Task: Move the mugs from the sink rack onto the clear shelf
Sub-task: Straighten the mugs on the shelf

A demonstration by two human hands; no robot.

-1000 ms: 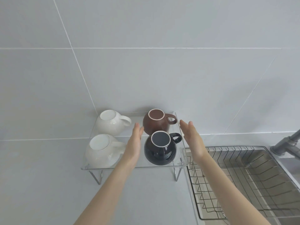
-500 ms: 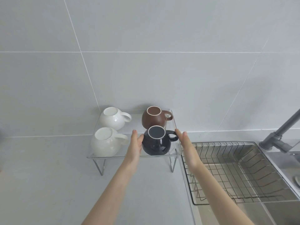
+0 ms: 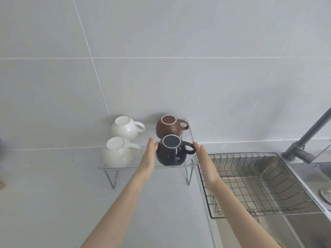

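Several mugs stand upside down on the clear shelf (image 3: 143, 166) against the wall. A dark blue mug (image 3: 170, 152) sits at the front right, a brown mug (image 3: 167, 127) behind it. Two white mugs fill the left side, one at the front (image 3: 118, 153) and one at the back (image 3: 125, 127). My left hand (image 3: 149, 154) is flat beside the blue mug's left side, fingers straight. My right hand (image 3: 205, 161) is flat at the shelf's right end, near the blue mug's handle. Neither hand holds anything. The wire sink rack (image 3: 254, 183) on the right has no mugs in it.
A grey faucet (image 3: 308, 138) rises at the far right behind the steel sink (image 3: 304, 228). Grey tiled wall stands behind the shelf. The grey countertop (image 3: 53, 194) stretches left and in front of the shelf.
Both hands have drawn back slightly from the blue mug and stay flat on either side of it. The camera view has shifted back, showing more sink and faucet.
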